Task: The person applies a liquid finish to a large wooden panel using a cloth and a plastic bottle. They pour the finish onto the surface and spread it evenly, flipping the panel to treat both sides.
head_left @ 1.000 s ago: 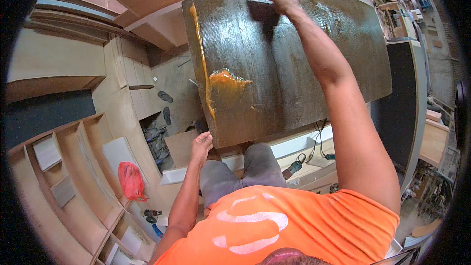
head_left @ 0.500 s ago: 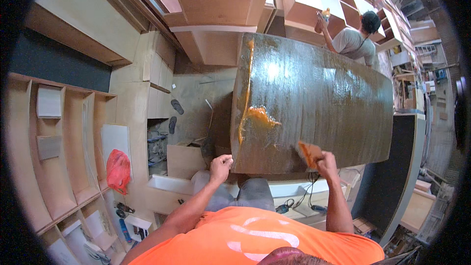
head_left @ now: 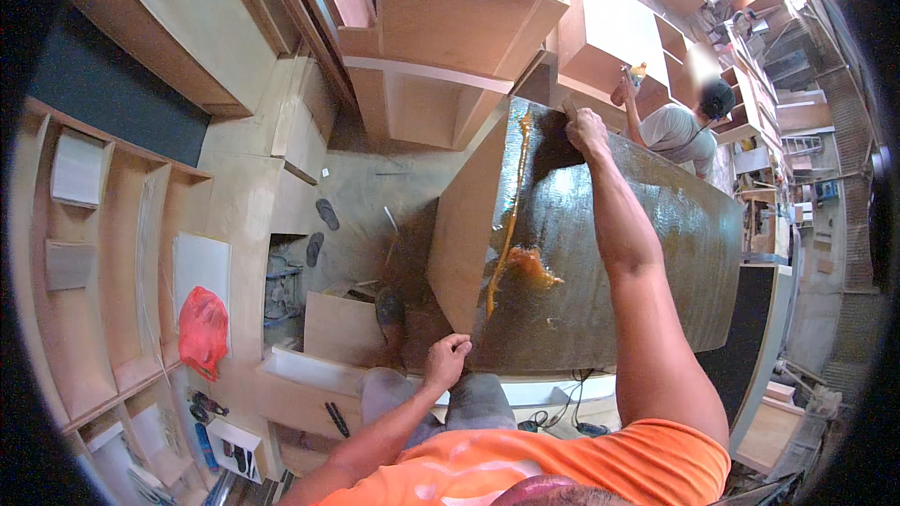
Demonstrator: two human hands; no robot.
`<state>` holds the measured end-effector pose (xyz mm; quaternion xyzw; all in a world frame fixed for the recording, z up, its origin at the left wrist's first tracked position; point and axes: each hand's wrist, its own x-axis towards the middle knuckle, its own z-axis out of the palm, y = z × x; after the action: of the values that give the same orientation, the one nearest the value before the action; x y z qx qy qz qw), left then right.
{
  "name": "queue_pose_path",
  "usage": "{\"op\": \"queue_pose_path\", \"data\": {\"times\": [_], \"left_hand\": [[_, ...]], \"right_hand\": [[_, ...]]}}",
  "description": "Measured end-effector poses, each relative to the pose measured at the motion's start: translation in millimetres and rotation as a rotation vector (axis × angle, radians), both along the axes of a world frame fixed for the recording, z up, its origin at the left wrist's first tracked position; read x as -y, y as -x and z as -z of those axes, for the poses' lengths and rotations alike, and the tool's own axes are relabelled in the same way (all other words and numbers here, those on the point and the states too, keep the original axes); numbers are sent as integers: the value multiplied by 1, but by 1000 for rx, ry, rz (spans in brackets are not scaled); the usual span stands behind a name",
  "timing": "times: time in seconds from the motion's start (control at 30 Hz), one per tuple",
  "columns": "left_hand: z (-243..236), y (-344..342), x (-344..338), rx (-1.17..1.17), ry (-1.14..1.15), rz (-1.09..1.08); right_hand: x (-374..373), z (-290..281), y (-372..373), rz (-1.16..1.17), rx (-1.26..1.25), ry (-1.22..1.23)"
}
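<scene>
A large brown board (head_left: 689, 281), glossy with a wet coating, lies ahead of me, with an orange bead (head_left: 511, 225) along its left part and an orange blob (head_left: 532, 264) beside it. My right hand (head_left: 589, 133) is closed on a flat spreader (head_left: 568, 112) at the board's far left, arm stretched across the surface. My left hand (head_left: 447, 358) has its fingers pinched at the board's near left corner, where a pale side face (head_left: 459, 225) shows.
A co-worker (head_left: 675, 131) holds a bottle beyond the board. Wooden cabinets (head_left: 464, 9) stand behind; shelving (head_left: 127, 281) and a red bag (head_left: 204, 328) are left. Sandals (head_left: 326, 215) lie on the floor; a dark panel (head_left: 755, 347) stands right, cables (head_left: 572, 403) near me.
My right hand swept back near me half a second ago and is now far forward again at the board's left. The view has shifted, showing more of the board's side and the co-worker.
</scene>
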<state>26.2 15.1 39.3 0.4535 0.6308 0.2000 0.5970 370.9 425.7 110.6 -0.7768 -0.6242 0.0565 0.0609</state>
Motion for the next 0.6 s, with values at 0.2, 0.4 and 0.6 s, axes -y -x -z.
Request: {"op": "queue_pose_path", "data": {"times": [0.2, 0.4, 0.6], "left_hand": [[16, 6, -1, 97, 44, 4], [24, 6, -2, 132, 51, -8], [28, 10, -6, 108, 2, 52]], "right_hand": [[-46, 11, 93, 1, -50, 83], [-46, 3, 127, -154, 7, 115], [-1, 5, 99, -318, 34, 212]]}}
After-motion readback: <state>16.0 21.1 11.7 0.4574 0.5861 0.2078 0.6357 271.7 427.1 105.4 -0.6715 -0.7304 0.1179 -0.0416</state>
